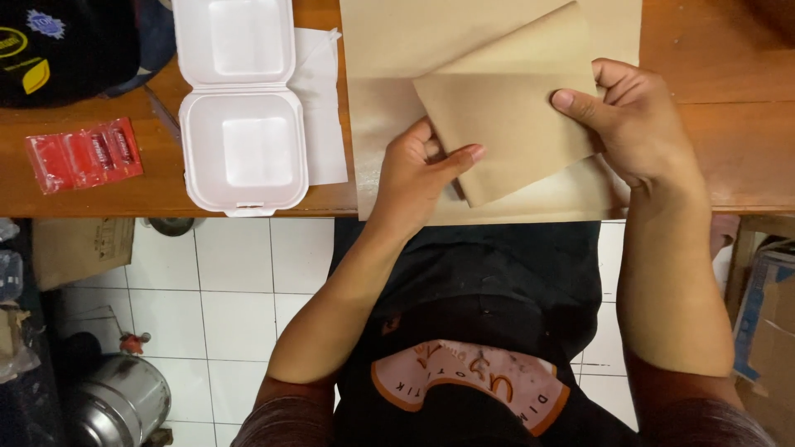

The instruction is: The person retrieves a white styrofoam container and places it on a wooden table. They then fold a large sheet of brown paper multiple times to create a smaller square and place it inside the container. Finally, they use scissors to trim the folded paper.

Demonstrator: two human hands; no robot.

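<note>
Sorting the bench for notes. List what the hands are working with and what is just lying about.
In hand:
- folded brown paper sheet, pinched by left hand and right hand
- brown paper stack beneath it

Lying about:
- open white foam box
- white paper under the box
- red sachets
- black bag

Your left hand (422, 165) and right hand (633, 120) pinch a folded brown paper sheet (505, 108) by its two sides, tilted above a larger brown sheet (389, 41) spread on the wooden table (729, 124). To your left lies an open white foam clamshell box (240, 108) on white paper (323, 108), with red sachets (83, 153) near it.
</note>
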